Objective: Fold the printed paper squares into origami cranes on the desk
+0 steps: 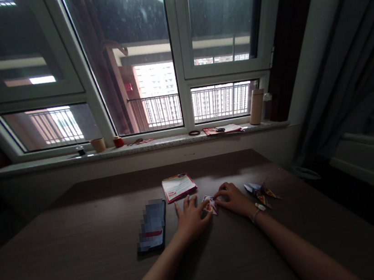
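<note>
A small folded piece of printed paper, white with red, yellow and purple, lies on the table between my two hands. My left hand is spread over the tabletop, its index finger and thumb touching the paper's left side. From the other side, my right hand pinches the paper's right edge between thumb and fingers. A bracelet circles my right wrist. Just beyond my left hand is a stack of printed sheets. To the right of my right hand lie several folded pointed paper pieces.
A phone lies left of my left hand on the dark table. Along the windowsill stand a paper cup, a red spool, a ring, more sheets with scissors, and a bottle.
</note>
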